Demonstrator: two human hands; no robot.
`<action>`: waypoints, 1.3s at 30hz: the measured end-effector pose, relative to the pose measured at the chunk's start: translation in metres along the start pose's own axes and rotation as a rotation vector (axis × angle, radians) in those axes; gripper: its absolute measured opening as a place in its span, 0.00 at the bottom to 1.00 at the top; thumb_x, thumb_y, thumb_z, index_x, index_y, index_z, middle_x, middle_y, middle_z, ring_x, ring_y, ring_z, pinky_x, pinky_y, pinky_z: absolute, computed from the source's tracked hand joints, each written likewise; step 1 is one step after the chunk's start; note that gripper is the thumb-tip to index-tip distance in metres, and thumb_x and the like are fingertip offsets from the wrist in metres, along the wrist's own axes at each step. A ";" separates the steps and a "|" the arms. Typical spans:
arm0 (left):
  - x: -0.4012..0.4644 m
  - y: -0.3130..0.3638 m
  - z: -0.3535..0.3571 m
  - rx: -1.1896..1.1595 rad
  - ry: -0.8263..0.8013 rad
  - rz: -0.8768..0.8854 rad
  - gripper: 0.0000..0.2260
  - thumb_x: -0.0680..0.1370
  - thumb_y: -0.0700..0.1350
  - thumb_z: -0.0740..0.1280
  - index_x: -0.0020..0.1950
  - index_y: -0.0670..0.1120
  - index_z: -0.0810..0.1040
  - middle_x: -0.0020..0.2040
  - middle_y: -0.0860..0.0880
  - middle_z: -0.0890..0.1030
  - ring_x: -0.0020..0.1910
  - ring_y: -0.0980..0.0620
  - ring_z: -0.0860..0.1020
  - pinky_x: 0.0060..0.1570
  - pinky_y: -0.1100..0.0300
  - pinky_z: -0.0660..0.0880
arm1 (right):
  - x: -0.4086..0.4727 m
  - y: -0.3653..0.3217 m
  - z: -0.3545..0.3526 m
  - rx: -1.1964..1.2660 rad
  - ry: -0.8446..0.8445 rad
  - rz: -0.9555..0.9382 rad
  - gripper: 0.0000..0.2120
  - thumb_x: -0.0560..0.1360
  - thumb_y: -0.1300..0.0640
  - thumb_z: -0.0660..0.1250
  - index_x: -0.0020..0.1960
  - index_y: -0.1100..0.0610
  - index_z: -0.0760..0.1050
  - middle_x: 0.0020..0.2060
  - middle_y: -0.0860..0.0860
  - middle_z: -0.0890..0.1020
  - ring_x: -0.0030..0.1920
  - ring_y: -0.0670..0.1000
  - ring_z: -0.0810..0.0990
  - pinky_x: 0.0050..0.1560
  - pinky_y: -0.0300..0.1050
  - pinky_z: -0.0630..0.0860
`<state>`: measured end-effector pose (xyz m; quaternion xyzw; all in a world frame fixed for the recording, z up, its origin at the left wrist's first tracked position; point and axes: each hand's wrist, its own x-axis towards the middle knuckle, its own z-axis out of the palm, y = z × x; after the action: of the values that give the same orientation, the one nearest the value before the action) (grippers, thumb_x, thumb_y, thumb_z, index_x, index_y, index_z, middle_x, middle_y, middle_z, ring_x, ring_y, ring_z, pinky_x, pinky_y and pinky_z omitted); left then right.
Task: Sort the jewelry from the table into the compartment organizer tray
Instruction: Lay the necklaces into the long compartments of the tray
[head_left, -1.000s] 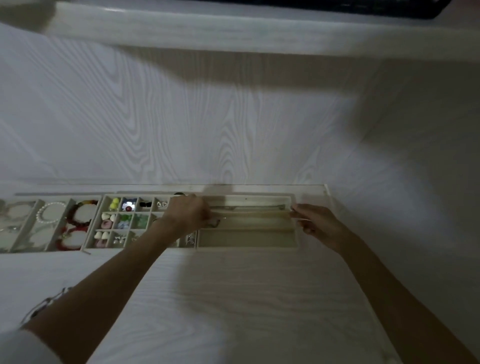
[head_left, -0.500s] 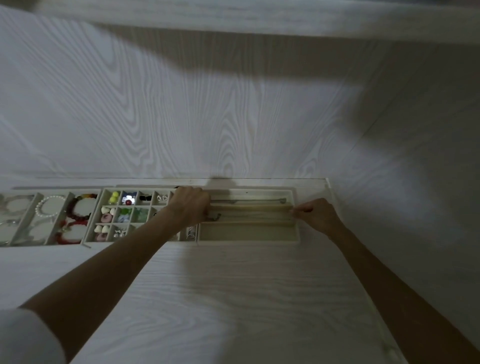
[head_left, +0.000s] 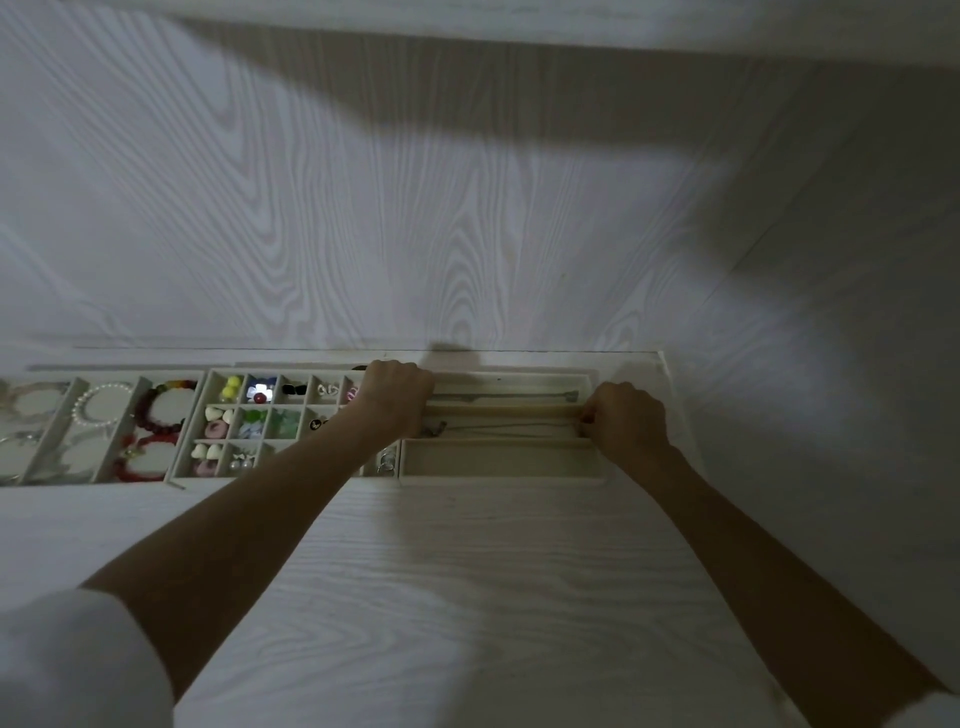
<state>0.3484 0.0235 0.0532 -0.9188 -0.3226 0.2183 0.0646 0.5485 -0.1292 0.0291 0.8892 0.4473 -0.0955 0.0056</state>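
A cream organizer tray (head_left: 498, 480) with three long compartments sits at the table's far right. A thin dark necklace (head_left: 509, 427) lies stretched along the middle compartment. My left hand (head_left: 395, 397) pinches its left end and my right hand (head_left: 626, 418) pinches its right end, both with curled fingers. Another chain (head_left: 504, 396) lies in the far compartment. The near compartment holds nothing.
To the left stands a small-cell tray (head_left: 270, 415) with beads, earrings and rings, and beyond it a tray (head_left: 111, 431) with pearl, red and silver bracelets. The trays sit against a white wood-grain wall (head_left: 415, 208). The table's right edge (head_left: 675, 410) is close to my right hand.
Both hands have lowered the necklace into the middle long compartment and drawn it taut; my right hand has moved slightly inward and its fingers have curled tighter.
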 end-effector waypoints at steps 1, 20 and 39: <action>0.000 0.000 0.001 -0.004 0.004 0.000 0.11 0.75 0.42 0.65 0.57 0.44 0.76 0.54 0.46 0.80 0.54 0.46 0.79 0.47 0.57 0.70 | -0.001 -0.001 0.000 -0.014 0.005 -0.016 0.07 0.73 0.54 0.69 0.48 0.55 0.82 0.43 0.53 0.83 0.44 0.55 0.82 0.40 0.42 0.73; -0.039 -0.038 0.019 -0.033 0.183 0.369 0.18 0.80 0.52 0.58 0.69 0.55 0.72 0.66 0.49 0.71 0.60 0.50 0.69 0.60 0.56 0.66 | -0.022 0.038 0.000 -0.273 -0.006 -0.513 0.28 0.53 0.70 0.78 0.49 0.50 0.84 0.59 0.63 0.78 0.56 0.69 0.77 0.48 0.64 0.75; -0.033 -0.018 0.010 0.150 0.041 0.285 0.21 0.82 0.52 0.48 0.60 0.47 0.77 0.61 0.47 0.74 0.60 0.48 0.70 0.59 0.54 0.66 | -0.021 0.029 0.001 -0.259 0.062 -0.429 0.22 0.50 0.69 0.79 0.40 0.53 0.84 0.56 0.63 0.80 0.55 0.67 0.79 0.50 0.63 0.75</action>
<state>0.3107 0.0171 0.0612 -0.9520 -0.1704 0.2301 0.1079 0.5589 -0.1633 0.0295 0.7684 0.6342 -0.0091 0.0854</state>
